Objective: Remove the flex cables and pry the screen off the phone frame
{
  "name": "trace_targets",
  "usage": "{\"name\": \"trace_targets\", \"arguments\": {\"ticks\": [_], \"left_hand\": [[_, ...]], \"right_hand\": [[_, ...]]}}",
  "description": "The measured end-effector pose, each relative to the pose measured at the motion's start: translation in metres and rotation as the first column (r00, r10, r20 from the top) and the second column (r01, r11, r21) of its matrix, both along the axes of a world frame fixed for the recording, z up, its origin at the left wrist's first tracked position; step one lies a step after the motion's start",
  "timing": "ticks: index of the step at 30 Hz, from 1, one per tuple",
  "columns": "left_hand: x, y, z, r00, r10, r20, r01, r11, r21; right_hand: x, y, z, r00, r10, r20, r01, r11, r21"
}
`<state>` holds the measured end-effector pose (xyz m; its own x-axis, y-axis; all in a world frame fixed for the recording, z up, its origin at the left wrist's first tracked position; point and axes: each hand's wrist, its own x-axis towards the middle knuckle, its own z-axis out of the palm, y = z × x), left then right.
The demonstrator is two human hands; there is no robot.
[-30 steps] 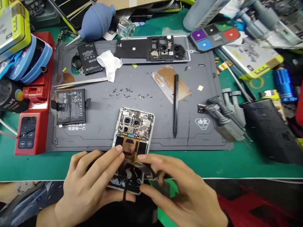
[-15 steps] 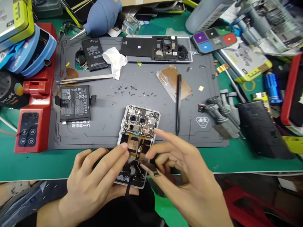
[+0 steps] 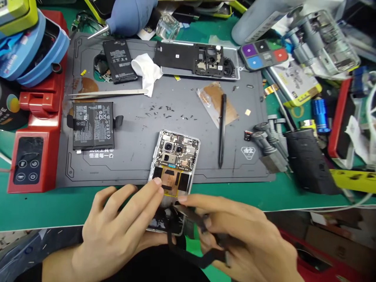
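An opened smartphone (image 3: 179, 160) lies tilted at the mat's front edge, its cameras and circuit board bare at the top. My left hand (image 3: 120, 223) is closed on its lower left side, fingertips on the inner face and thumb underneath. A black ribbon cable (image 3: 194, 258) runs from the phone's lower part and loops down to my right hand (image 3: 246, 231). The fingers of that hand are closed on the dark ribbon, index fingertip by the lower end of the copper-coloured patch. A flat battery (image 3: 93, 127) lies to the left.
The grey mat (image 3: 141, 156) bears scattered screws (image 3: 164, 111), tweezers (image 3: 108, 93), a black pen-like tool (image 3: 222, 133), a second battery (image 3: 118, 60) and a phone back cover (image 3: 232, 58). A red device (image 3: 41, 156) stands left; grey clamps (image 3: 272, 149) crowd the right.
My right hand has lowered from the phone's right edge and closed on the dark ribbon, a length of which is now drawn out to the right. My left hand keeps its hold.
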<state>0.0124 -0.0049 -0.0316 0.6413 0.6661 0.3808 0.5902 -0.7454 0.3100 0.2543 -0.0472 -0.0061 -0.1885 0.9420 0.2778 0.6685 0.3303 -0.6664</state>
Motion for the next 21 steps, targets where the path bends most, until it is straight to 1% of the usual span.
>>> {"name": "trace_targets", "arguments": {"ticks": [1, 3, 6, 8, 10, 12, 16, 19, 21], "left_hand": [[0.000, 0.000, 0.000, 1.000, -0.003, -0.002, 0.003, 1.000, -0.004], [0.000, 0.000, -0.001, 1.000, -0.002, -0.004, 0.002, 1.000, -0.001], [0.000, 0.001, -0.001, 1.000, -0.003, -0.011, 0.003, 1.000, 0.003], [0.000, 0.002, 0.001, 1.000, -0.010, -0.021, 0.010, 1.000, 0.005], [0.000, 0.003, 0.002, 0.999, -0.010, -0.031, 0.011, 1.000, 0.015], [0.001, 0.003, 0.003, 0.999, -0.008, -0.036, 0.009, 1.000, 0.025], [0.003, 0.003, 0.002, 0.999, -0.011, -0.049, 0.012, 0.999, 0.030], [0.002, 0.003, 0.003, 0.998, -0.013, -0.054, 0.015, 0.999, 0.049], [0.002, 0.003, 0.003, 0.999, -0.019, -0.049, 0.020, 0.999, 0.039]], "right_hand": [[0.001, -0.002, -0.001, 0.999, 0.034, -0.029, -0.034, 0.999, -0.011], [0.003, -0.006, -0.005, 0.992, 0.059, -0.112, -0.064, 0.997, -0.038], [0.005, -0.014, -0.013, 0.975, 0.002, -0.223, -0.020, 0.997, -0.078], [0.004, -0.018, -0.017, 0.974, -0.046, -0.220, 0.020, 0.993, -0.120], [0.001, -0.018, -0.018, 0.972, -0.062, -0.225, 0.026, 0.987, -0.158], [-0.002, -0.016, -0.015, 0.968, -0.061, -0.242, 0.015, 0.982, -0.187], [-0.007, -0.014, -0.010, 0.956, -0.135, -0.262, 0.067, 0.965, -0.252], [-0.010, -0.017, -0.013, 0.956, -0.135, -0.260, 0.074, 0.970, -0.231], [-0.011, -0.021, -0.018, 0.940, -0.155, -0.305, 0.099, 0.977, -0.191]]}}
